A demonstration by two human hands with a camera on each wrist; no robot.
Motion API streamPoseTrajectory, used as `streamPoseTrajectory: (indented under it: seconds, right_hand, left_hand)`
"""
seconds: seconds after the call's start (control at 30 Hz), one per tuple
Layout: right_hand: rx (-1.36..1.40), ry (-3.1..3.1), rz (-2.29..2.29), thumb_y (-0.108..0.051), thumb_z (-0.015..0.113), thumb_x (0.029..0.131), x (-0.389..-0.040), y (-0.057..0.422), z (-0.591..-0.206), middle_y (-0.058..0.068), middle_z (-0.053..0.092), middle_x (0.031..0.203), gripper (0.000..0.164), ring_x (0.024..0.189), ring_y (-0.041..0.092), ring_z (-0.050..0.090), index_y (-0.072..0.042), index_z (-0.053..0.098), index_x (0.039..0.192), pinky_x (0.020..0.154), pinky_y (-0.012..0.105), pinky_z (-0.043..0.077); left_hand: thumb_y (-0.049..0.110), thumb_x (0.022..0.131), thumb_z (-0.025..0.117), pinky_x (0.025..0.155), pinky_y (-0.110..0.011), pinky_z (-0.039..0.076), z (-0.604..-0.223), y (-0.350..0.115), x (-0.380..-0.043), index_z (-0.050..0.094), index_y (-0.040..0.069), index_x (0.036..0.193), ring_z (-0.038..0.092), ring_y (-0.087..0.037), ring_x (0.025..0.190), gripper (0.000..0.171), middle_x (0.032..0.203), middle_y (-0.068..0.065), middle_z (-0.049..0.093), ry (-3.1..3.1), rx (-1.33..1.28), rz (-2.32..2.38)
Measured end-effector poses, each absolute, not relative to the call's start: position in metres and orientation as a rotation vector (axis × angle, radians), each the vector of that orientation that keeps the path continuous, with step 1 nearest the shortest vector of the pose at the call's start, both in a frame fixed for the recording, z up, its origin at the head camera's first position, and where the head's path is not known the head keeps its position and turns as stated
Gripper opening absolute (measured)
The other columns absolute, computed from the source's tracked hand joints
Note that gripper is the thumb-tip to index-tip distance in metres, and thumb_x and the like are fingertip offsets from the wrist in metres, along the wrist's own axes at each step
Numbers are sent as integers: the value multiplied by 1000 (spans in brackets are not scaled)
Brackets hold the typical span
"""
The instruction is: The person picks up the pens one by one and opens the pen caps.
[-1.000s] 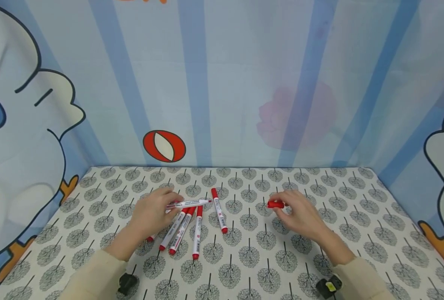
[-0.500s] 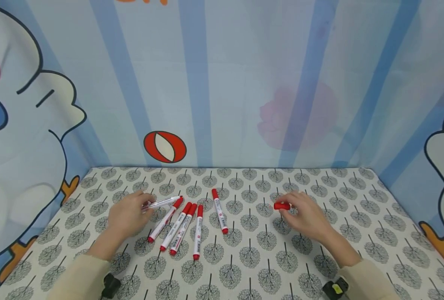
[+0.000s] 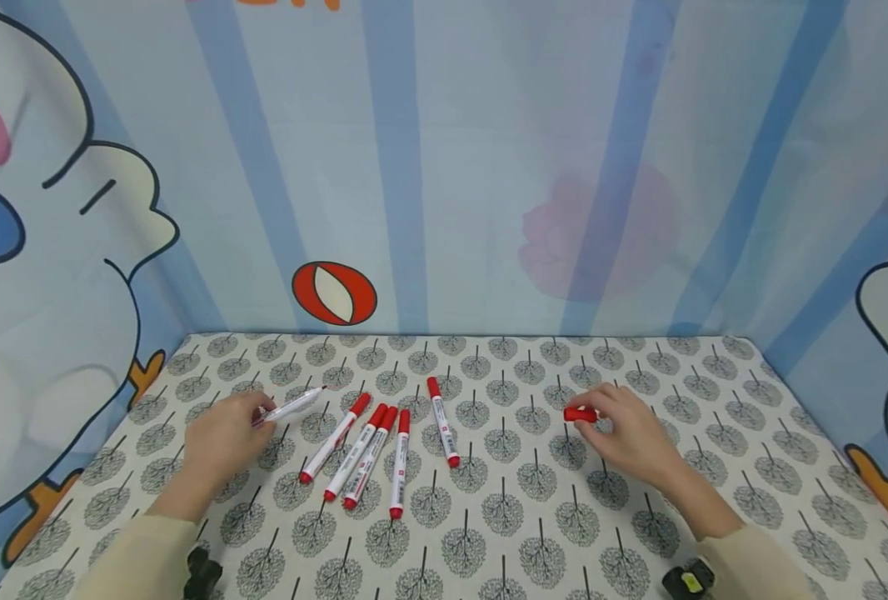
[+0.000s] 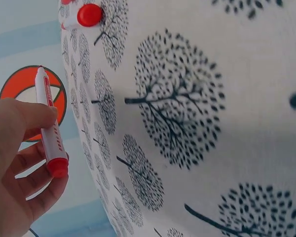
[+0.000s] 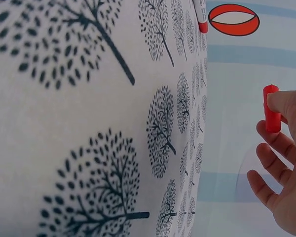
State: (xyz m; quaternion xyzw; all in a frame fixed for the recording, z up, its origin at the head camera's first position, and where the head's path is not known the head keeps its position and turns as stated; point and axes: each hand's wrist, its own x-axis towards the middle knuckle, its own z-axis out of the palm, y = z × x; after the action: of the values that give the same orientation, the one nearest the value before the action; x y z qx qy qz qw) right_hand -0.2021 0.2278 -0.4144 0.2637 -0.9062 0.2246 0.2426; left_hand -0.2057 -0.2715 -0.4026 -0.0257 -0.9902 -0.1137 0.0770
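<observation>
A slim white marker [image 3: 291, 407], smooth-barrelled and uncapped, was gripped by the left hand [image 3: 222, 433] and held at a tilt above the left part of the table, its narrow tip pointed away from the person. A red cap [image 3: 580, 414], short and cylindrical, was pinched between thumb and forefinger of the right hand [image 3: 631, 437], well apart from the marker. Between the hands, four capped markers [image 3: 370, 457] were laid out roughly side by side, with glossy white barrels and red caps and ends; a fifth capped marker [image 3: 443, 422] was set slightly apart to their right. All were borne by a pale tablecloth [image 3: 489, 542] printed with round-crowned trees. Behind it, a striped blue backdrop [image 3: 474, 167] was seen, lightly creased. By the left wrist view, the held marker's rounded red end and red printing were revealed, with the thumb pressed along the barrel and fingers curved behind it. By the right wrist view, the cap was shown lengthwise, the remaining fingers being loosely bent away from it. The tree crowns were shown there as separate leaf-shaped flecks, whereas in the head view they were blended into grey discs.
</observation>
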Motion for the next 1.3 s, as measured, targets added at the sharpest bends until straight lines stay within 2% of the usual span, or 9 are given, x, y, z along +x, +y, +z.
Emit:
streamPoseTrajectory:
  seconds: [0.47,0.67,0.97,1.3]
  right_hand:
    - [714,-2513,593,-9,72,74,-202,232,-415,-8,59,82,26,73,13,53,-19,66,98,61,24,41]
    - [726,-2508,588,-8,71,74,-201,232,-415,-8,60,83,27,73,13,52,-18,66,98,61,24,42]
    - [715,-2517,583,-10,72,74,-202,234,-415,-7,62,85,26,73,14,53,-17,66,97,62,25,41]
    - [729,-2495,588,-11,73,74,-203,235,-417,-8,57,83,23,73,12,51,-18,67,94,59,23,39]
  left_hand:
    - [21,84,61,38,-29,37,-404,-292,-199,61,5,102,47,-16,48,24,71,-5,60,-3051,186,-402]
    - [20,84,61,39,-30,38,-406,-302,-198,61,1,101,48,-18,50,25,73,-10,57,-3053,271,-400]
    - [20,83,61,40,-32,38,-411,-313,-196,60,-2,97,48,-21,52,26,74,-14,61,-3066,359,-457]
    - [22,83,61,43,-32,38,-409,-317,-191,59,-2,94,48,-21,53,26,69,-11,57,-3118,444,-480]
